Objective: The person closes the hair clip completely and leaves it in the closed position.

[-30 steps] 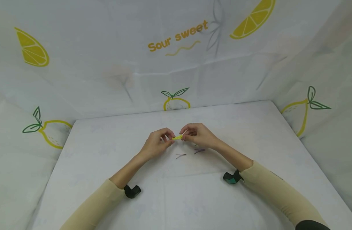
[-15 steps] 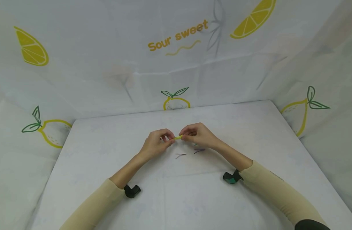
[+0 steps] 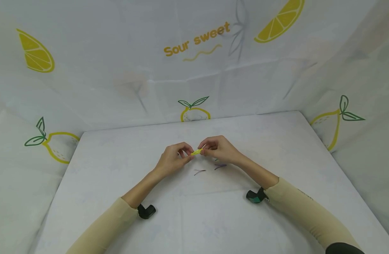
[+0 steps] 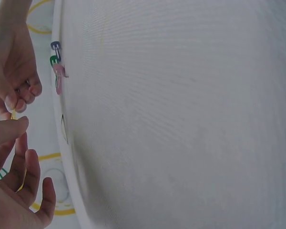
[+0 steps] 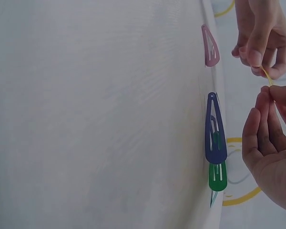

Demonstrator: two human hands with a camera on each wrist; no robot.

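A yellow snap hair clip (image 3: 196, 152) is held up between both hands over the middle of the table. My left hand (image 3: 173, 159) pinches its left end between thumb and fingertips, and my right hand (image 3: 221, 150) pinches the right end. In the right wrist view the yellow clip (image 5: 267, 76) appears edge-on, thin and slightly bent. Fingertips hide both of its ends. Below the hands on the table lie a pink hair clip (image 5: 211, 47), a blue one (image 5: 215, 148) and a green one (image 5: 218, 181), the blue overlapping the green in that view.
The white table (image 3: 194, 218) ends at a back edge against a white curtain (image 3: 118, 70) with printed lemons. Side curtains hang along the left and right. A black wrist camera (image 3: 146, 211) sits at the left cuff, another camera (image 3: 256, 195) at the right.
Both hands stay nearly in place. The yellow clip tilts slightly between the fingertips and shows more of its surface than half a second ago. The clips on the table have not moved.
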